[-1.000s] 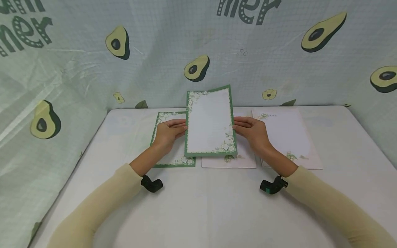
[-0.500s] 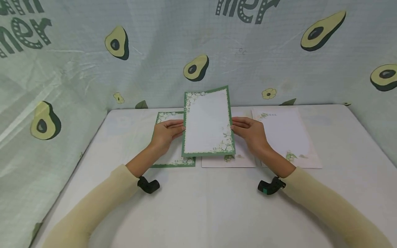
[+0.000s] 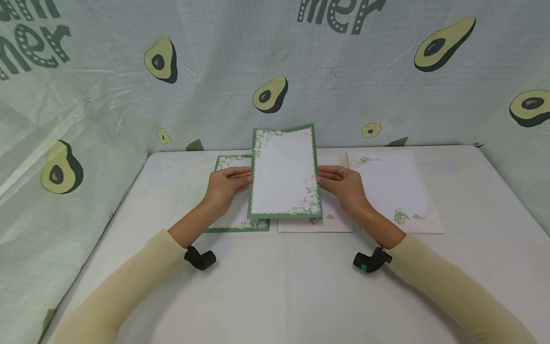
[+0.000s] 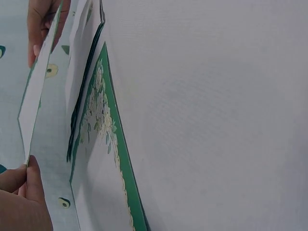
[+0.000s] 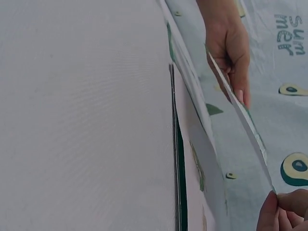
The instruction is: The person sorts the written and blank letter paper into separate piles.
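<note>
Right, up it stands: I've got a green-bordered floral sheet (image 3: pixel 284 174) raised over the far half of the table (image 3: pixel 258 291), its long axis running from near to far, short edges top and bottom. Its printed face is turned towards me, one flower cluster at the upper left corner, the other at the lower right. That top edge bows a touch, the right corner riding higher. My left hand (image 3: pixel 222 190) pinches the left long edge near the middle, and my right hand (image 3: pixel 348 188) pinches the right one opposite, fingers and thumb on the margins. Both wrist views show it nearly side-on, with a gap between it and the stationery lying below. Under it to the left lies a matching green-bordered sheet (image 3: pixel 238 223), partly covered from my view; a pink-edged sheet (image 3: pixel 296 226) peeks out below, and a larger-showing pink sheet (image 3: pixel 393 186) sits to the right. Nearer me, white cloth runs wide between my forearms; behind, the avocado-print curtain (image 3: pixel 215 105) rises just past the table's far edge.
</note>
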A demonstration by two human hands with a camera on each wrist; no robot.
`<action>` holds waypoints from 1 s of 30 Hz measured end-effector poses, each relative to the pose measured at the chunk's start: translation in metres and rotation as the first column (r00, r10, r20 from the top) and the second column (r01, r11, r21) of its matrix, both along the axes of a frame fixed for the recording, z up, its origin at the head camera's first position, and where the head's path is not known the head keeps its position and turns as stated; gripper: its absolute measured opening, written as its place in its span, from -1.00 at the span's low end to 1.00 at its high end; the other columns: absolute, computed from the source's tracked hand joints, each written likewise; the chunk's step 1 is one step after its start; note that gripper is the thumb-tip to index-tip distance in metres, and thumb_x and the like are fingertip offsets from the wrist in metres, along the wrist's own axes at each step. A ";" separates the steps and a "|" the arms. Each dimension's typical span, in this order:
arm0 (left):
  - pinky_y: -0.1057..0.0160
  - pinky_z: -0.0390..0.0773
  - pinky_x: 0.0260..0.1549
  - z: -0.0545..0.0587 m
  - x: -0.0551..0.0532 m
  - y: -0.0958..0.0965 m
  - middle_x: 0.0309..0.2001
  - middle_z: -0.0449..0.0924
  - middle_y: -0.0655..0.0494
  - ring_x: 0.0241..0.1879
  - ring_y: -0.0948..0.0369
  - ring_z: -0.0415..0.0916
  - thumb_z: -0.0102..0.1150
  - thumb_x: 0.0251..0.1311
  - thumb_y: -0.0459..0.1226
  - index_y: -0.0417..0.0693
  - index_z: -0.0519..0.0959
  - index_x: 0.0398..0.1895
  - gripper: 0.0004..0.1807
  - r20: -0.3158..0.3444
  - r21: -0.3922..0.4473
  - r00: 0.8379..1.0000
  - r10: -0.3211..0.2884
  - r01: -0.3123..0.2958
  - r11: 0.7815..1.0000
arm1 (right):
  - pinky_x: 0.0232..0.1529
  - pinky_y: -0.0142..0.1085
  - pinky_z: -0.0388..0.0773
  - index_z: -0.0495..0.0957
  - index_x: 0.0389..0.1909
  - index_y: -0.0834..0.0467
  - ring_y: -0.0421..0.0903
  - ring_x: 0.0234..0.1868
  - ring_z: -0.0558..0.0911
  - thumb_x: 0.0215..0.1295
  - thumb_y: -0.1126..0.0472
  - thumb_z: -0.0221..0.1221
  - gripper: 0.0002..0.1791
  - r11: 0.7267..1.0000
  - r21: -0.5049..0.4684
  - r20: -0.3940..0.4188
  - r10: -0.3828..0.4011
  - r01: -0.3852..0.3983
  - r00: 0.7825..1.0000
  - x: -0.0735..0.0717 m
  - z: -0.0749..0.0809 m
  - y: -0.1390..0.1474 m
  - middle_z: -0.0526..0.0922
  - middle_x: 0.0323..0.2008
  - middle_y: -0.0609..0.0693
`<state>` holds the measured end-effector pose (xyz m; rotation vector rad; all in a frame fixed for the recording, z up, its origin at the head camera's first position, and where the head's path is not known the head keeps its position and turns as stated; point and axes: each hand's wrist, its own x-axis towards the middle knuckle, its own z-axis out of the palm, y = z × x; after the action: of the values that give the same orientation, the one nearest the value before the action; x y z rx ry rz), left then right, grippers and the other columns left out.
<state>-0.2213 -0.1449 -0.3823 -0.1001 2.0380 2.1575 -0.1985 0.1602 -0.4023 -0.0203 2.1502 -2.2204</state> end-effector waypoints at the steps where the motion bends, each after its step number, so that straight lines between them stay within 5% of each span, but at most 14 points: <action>1: 0.26 0.68 0.07 0.000 0.000 -0.001 0.01 0.70 -0.06 -0.05 0.24 0.70 0.21 0.34 -0.53 -0.42 0.52 0.24 -0.60 0.001 0.002 1.000 0.000 0.000 1.000 | 0.05 -0.41 0.67 0.52 0.25 0.39 -0.24 -0.01 0.69 0.38 0.39 0.27 -0.56 1.000 -0.007 -0.001 0.002 -0.002 1.000 0.000 0.000 0.000 0.61 0.15 0.31; 30: 0.31 0.67 0.06 0.003 0.001 -0.029 -0.12 0.71 0.14 -0.08 0.29 0.70 0.18 0.36 -0.52 -0.44 0.46 0.31 -0.55 -0.002 0.001 1.000 -0.003 0.003 1.000 | 0.03 -0.36 0.70 0.56 0.20 0.38 -0.19 -0.06 0.71 0.35 0.40 0.30 -0.58 0.998 -0.069 -0.004 0.001 -0.001 1.000 -0.005 0.002 -0.028 0.66 0.07 0.26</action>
<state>-0.2203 -0.1742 -0.3791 -0.0950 2.0373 2.1579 -0.2035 0.1324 -0.4007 -0.0283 2.0734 -2.2949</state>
